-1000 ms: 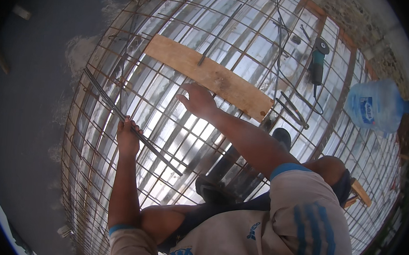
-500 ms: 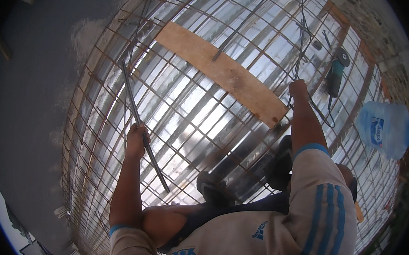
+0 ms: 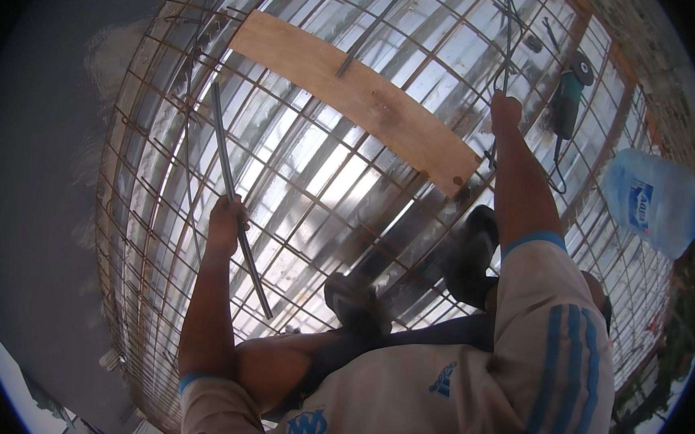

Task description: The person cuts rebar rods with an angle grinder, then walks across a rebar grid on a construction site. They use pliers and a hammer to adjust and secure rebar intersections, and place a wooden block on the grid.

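Observation:
My left hand (image 3: 226,218) is closed around the middle of a straight grey metal bar (image 3: 225,145), held slanting above the rebar mesh (image 3: 316,199). Its lower end points toward my knees. Out to the right, my right hand (image 3: 505,113) is closed on a thin dark rod (image 3: 507,55) that reaches away from me; its lower part is hidden by the fist. Between the hands, a long wooden plank (image 3: 356,97) lies across the mesh.
Shiny corrugated metal sheeting (image 3: 345,186) shows beneath the mesh. An angle grinder (image 3: 567,103) with its cord lies beyond my right hand, and a large blue water jug (image 3: 651,202) stands farther right. A dark grey wall (image 3: 41,155) runs along the left.
My right hand has moved farther away with the rod. My left hand and its bar have shifted slightly up and left in view, as has the plank with the whole scene.

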A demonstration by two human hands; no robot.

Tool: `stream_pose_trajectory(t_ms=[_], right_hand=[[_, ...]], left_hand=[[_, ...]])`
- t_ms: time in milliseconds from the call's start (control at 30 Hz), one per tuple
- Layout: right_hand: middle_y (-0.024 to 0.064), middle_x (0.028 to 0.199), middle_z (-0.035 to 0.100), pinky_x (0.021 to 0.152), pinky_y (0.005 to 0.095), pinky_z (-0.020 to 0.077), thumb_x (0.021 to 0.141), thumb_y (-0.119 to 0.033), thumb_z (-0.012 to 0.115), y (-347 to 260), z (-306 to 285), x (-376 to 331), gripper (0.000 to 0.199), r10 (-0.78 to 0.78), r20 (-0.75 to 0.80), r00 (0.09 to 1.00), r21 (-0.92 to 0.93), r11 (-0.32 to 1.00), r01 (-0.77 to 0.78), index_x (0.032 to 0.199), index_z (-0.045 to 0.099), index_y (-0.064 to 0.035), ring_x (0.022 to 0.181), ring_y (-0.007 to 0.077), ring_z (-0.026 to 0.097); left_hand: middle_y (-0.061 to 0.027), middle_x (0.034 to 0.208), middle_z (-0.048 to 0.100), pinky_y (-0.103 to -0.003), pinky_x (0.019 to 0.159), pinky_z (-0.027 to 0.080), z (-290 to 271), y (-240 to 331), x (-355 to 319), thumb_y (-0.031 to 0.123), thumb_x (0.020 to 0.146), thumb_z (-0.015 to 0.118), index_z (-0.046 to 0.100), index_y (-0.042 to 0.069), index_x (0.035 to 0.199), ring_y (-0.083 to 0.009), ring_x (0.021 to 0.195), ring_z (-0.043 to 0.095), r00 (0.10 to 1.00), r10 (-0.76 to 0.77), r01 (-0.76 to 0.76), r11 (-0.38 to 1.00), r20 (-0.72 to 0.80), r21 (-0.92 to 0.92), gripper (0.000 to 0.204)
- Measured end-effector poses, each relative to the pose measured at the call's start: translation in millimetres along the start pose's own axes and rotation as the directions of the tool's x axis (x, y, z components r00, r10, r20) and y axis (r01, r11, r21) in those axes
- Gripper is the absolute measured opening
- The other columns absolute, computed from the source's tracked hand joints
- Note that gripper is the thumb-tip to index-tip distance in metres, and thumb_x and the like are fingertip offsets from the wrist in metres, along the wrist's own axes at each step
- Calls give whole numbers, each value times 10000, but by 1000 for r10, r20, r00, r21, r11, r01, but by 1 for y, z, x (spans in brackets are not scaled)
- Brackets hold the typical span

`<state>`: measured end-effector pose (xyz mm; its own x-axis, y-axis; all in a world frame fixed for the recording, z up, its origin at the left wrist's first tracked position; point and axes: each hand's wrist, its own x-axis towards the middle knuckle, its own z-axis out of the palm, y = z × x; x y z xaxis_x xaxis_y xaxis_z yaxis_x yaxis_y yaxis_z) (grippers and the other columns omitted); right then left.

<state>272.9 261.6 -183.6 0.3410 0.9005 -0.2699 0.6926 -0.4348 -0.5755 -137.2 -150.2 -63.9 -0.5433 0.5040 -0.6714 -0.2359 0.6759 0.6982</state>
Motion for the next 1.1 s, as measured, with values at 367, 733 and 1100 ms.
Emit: stream_pose_trajectory(t_ms=[367, 733, 1100], right_hand=[[250, 770, 608, 740, 427, 442, 815, -522, 456, -32, -39, -67, 579, -382, 47, 923, -51, 922, 385, 784, 639, 27, 786, 399, 588], [191, 657, 588, 643, 386, 442, 799, -475, 523, -66, -9, -160, 510, -482, 388, 786, 0, 853, 523, 727, 617, 21, 645, 317, 575], [131, 618, 566, 575, 363, 435, 809, -436, 540, -78, 20, -225, 457, -467, 541, 699, 280, 884, 374, 729, 604, 9, 553, 229, 541]], left_hand=[[-33, 663, 484, -248, 447, 451, -11, -20, 14, 165, 873, 457, 473, 43, 884, -106, 528, 486, 998, -57, 62, 979, -34, 195, 123], [-55, 716, 495, -312, 478, 476, -50, -50, 5, 162, 838, 468, 468, 48, 884, -157, 576, 538, 989, -122, 144, 901, -82, 409, 123], [-88, 718, 548, -298, 451, 472, -69, -69, -6, 167, 826, 473, 503, 7, 899, -168, 556, 565, 985, -126, 163, 894, -116, 417, 179]])
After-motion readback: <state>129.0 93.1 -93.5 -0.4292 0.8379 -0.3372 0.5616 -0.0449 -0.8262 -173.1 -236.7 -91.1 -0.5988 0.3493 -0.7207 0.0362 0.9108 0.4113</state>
